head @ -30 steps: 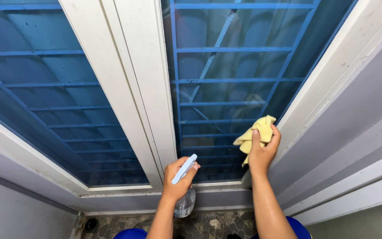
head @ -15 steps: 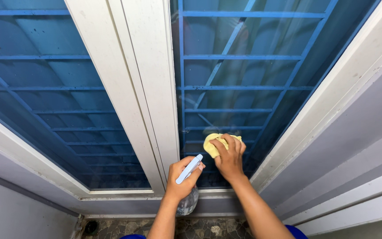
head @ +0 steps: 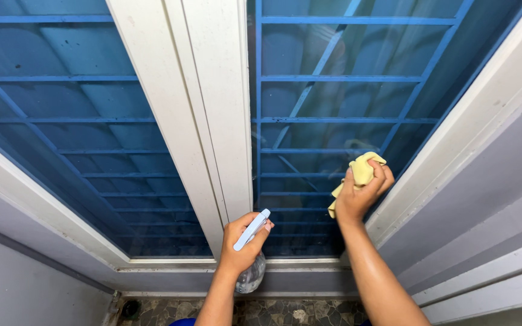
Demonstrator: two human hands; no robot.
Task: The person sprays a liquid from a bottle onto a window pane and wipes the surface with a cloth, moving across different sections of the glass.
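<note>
My right hand (head: 360, 192) presses a crumpled yellow cloth (head: 360, 169) against the right window pane (head: 327, 96), close to the pane's right frame. My left hand (head: 243, 241) grips a clear spray bottle (head: 251, 273) with a pale blue nozzle (head: 252, 229), held low in front of the white centre post (head: 212, 115). The bottle's body hangs below my fist. Blue metal bars show behind the glass of both panes.
A white window frame (head: 454, 139) runs diagonally at the right, with a grey wall (head: 502, 181) beyond it. The left pane (head: 74, 121) has the same blue bars. A white sill (head: 170, 262) lies below, and a mottled stone floor (head: 285, 314) is at the bottom.
My right hand swept the yellow cloth from the pane's right edge to the lower middle, then back up to the right edge. My left hand with the bottle stayed nearly still.
</note>
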